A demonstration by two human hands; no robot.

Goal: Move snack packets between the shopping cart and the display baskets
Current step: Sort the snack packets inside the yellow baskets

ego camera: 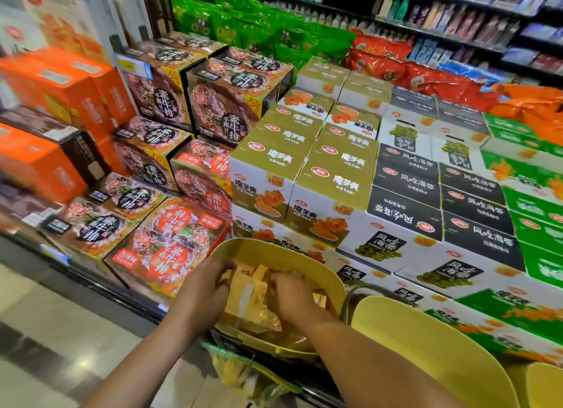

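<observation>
At lower centre, inside the yellow basket [330, 281], the left hand [202, 289] and right hand [292, 296] both clutch orange snack packets [249, 298], fingers curled round them.

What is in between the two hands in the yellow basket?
In the head view, orange-yellow snack packets lie between the left hand and the right hand, inside the yellow basket. Both hands touch them.

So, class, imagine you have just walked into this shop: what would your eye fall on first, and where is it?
First, both hands, left hand and right hand, digging among yellow snack packets in a yellow basket at the bottom centre. Behind it rise stacked boxes in gold, black and green, with bright green bags and red bags piled further back.
</observation>
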